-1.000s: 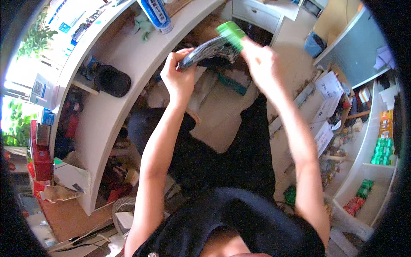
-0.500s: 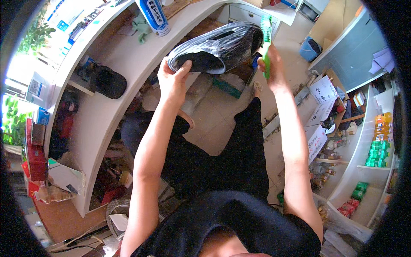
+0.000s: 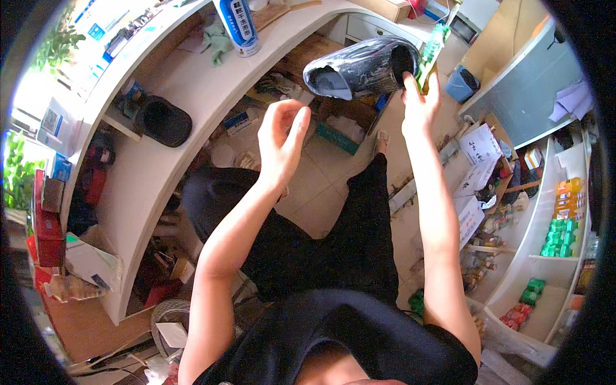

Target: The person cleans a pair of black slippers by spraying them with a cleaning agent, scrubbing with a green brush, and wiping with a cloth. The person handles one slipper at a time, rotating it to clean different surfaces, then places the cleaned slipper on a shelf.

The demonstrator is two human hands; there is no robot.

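Observation:
My right hand [image 3: 420, 102] is raised at arm's length and grips a wet, soapy black slipper [image 3: 359, 67] by the rim of its opening. The same hand also pinches a green brush [image 3: 431, 43], which sticks up behind the slipper. My left hand [image 3: 282, 138] is lower and to the left, fingers apart and palm turned inward, holding nothing and clear of the slipper. A second black slipper [image 3: 163, 120] lies on the white curved counter [image 3: 192, 83] to the left.
A blue-and-white can [image 3: 239, 25] and a green cloth [image 3: 218, 42] sit on the counter top. Clutter fills the space under the counter. White shelves [image 3: 552, 256] with green and red packs stand at right, beside cardboard boxes [image 3: 478, 144] and a blue bin [image 3: 462, 83].
My left hand has let go of the slipper and dropped away, open. My right hand has carried the slipper and brush further up and to the right.

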